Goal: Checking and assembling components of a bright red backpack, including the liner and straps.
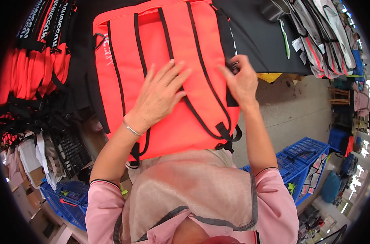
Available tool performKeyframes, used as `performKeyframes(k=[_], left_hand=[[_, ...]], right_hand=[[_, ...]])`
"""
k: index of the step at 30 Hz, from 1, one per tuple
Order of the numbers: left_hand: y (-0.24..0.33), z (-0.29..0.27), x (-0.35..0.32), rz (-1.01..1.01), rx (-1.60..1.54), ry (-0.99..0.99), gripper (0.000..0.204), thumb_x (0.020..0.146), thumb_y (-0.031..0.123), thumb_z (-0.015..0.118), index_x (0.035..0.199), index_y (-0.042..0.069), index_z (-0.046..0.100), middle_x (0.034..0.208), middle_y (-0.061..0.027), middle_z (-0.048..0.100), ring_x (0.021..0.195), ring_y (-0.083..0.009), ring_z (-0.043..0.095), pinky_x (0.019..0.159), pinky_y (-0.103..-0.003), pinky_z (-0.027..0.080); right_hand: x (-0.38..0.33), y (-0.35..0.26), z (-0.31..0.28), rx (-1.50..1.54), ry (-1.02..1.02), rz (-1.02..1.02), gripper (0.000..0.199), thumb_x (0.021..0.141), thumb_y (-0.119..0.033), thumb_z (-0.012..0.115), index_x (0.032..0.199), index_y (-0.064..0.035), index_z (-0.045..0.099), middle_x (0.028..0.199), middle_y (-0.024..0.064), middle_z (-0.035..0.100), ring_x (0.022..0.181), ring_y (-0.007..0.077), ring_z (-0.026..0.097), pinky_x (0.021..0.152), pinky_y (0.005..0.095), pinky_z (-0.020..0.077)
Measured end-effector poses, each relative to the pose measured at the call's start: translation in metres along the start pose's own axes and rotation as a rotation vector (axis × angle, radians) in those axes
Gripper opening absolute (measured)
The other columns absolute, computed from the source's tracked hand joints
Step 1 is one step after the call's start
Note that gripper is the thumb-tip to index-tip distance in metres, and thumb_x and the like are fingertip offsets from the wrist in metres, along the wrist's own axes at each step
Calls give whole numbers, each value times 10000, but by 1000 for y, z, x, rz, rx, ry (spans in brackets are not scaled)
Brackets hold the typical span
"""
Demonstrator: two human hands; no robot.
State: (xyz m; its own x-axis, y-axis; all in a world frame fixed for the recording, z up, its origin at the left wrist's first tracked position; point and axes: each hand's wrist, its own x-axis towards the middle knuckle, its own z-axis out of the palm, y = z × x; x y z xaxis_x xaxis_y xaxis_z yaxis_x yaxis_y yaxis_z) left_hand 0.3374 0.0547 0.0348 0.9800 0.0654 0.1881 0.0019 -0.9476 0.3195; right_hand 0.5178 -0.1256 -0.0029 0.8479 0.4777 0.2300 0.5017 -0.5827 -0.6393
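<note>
A bright orange-red backpack (124, 61) with black straps lies flat on a black table (266, 44), back side up. My left hand (158, 95) rests flat on its middle, fingers spread, holding nothing. At the bag's right edge my right hand (241, 81) pinches a small dark part, seemingly a zipper pull or buckle; the fingers hide it.
A stack of orange and black bags (34, 61) stands at the left. Grey and orange bags (323, 36) lie fanned at the back right beside a green pen (285, 38). Blue plastic crates (302, 158) sit on the floor at right and at lower left (67, 199).
</note>
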Motion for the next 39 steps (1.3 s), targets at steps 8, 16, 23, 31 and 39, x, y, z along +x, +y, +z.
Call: performKeyframes(k=[8,16,23,31,39], left_hand=[[-13,-14,-133,247,-257,-441,614,892,307,659,1446,139,455,1509,-118,422,1392,-300,405,1114,-469,379],[-44,-85,-64,90,-372,179,31,834,64,699,838,39,716,816,-80,720,721,-224,704,638,-321,565],[-115,-49,26,-258,234,442,628,891,253,682,1440,80,431,1491,-196,383,1338,-375,412,1071,-448,387],[-121,-12,-35,-293,4,222,720,943,409,580,1536,120,291,1596,-171,229,1458,-355,267,1152,-556,255],[-85,-38,-179,-493,-143,345,238,942,177,552,1074,39,694,1159,-171,672,1125,-281,625,988,-400,458]], right_hand=[[44,71,-38,270,366,87,171,927,-189,688,941,-23,651,770,-26,593,708,70,532,651,242,475],[74,-40,1,575,95,-49,98,924,-71,683,902,-1,618,749,-61,526,681,17,460,610,182,384],[127,-111,50,365,-148,-232,380,867,-202,763,1197,-73,623,736,13,577,643,88,518,623,253,449],[116,-87,94,-72,-252,-243,749,766,-452,811,1421,-279,492,701,37,579,627,184,588,625,359,473],[119,-76,93,42,-235,-263,737,758,-408,832,1415,-294,517,662,5,508,590,154,524,591,341,450]])
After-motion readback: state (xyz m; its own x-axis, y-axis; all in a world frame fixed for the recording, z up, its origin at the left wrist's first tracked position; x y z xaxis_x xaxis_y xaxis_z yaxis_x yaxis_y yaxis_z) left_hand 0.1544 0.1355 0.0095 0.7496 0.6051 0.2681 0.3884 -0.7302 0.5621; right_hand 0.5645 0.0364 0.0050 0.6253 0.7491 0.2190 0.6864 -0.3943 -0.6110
